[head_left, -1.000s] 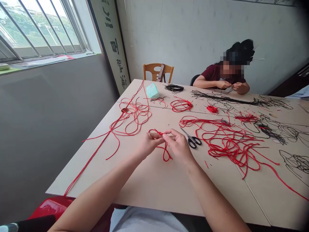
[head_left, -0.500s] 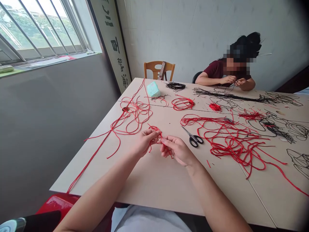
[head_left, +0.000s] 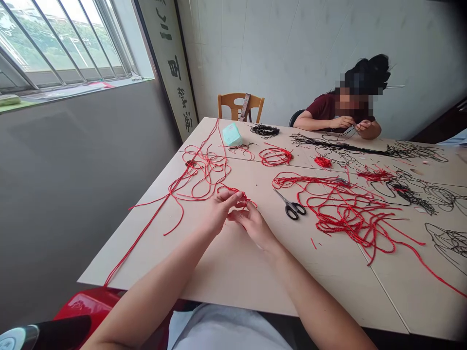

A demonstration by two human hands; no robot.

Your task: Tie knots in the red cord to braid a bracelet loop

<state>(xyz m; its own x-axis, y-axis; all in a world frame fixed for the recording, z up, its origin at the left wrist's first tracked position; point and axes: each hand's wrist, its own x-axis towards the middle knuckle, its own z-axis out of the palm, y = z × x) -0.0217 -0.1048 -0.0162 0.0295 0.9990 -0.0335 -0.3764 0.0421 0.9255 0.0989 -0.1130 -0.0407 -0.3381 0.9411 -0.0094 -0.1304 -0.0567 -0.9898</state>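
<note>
Left hand [head_left: 222,210] and right hand [head_left: 253,226] curl closed now, pinching a red cord [head_left: 237,190] just above the surface [head_left: 233,272], with scissors [head_left: 291,209] lying near the right hand.

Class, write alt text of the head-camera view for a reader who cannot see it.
A person's left hand and right hand hold a short red cord over a pale table. Black-handled scissors and tangled red cord lie to the right. Across the table, a seated person sits beyond long black cord.
</note>
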